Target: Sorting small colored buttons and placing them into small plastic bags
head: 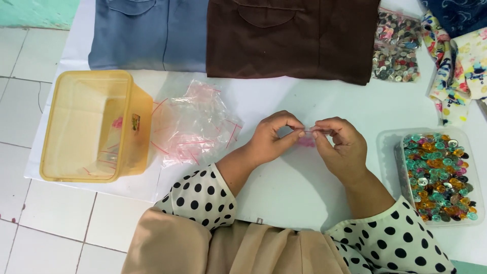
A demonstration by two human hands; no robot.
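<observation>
Polka-dot sleeves (pixel 203 195) nearest; my left hand (pixel 271 137) and right hand (pixel 340 144) both pinched shut on one small bag (pixel 307 137), its top edge stretched sideways between them.

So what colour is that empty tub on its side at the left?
The tub is translucent yellow-orange, seen in the head view.

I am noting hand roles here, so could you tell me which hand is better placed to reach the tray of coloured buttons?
Probably the right hand: the tray of coloured buttons sits just beside it, while the left hand is farther off. Both pinch a small clear bag.
</observation>
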